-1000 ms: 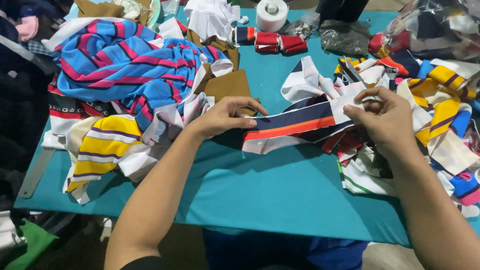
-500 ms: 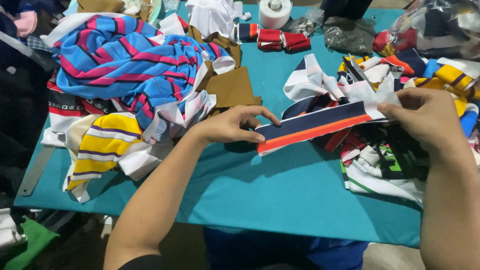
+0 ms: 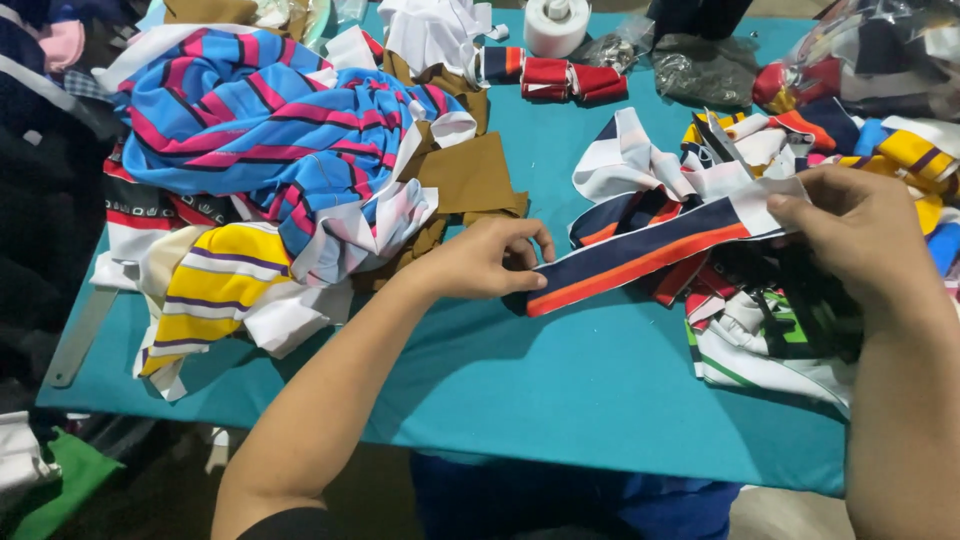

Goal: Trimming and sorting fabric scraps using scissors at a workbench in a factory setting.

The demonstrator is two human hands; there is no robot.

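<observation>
We hold a fabric strip (image 3: pixel 640 258) stretched between our left hand (image 3: pixel 480 262) and our right hand (image 3: pixel 860 240), just above the bench (image 3: pixel 560 390). Left of our left hand a heap of striped cloth (image 3: pixel 260 140) lies on the bench, with folded collar pieces (image 3: pixel 210 290) in front of it. Under our right hand lies another pile of trim pieces (image 3: pixel 770 330). Behind, at the far edge, stands a tape roll (image 3: pixel 556 24), with a plastic bag (image 3: pixel 705 62) to its right.

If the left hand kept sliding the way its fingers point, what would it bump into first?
The left hand points right along the navy-and-orange strip it holds. Going on, it would likely meet the heap of striped collars first, before the right hand; depth is hard to judge.
</observation>
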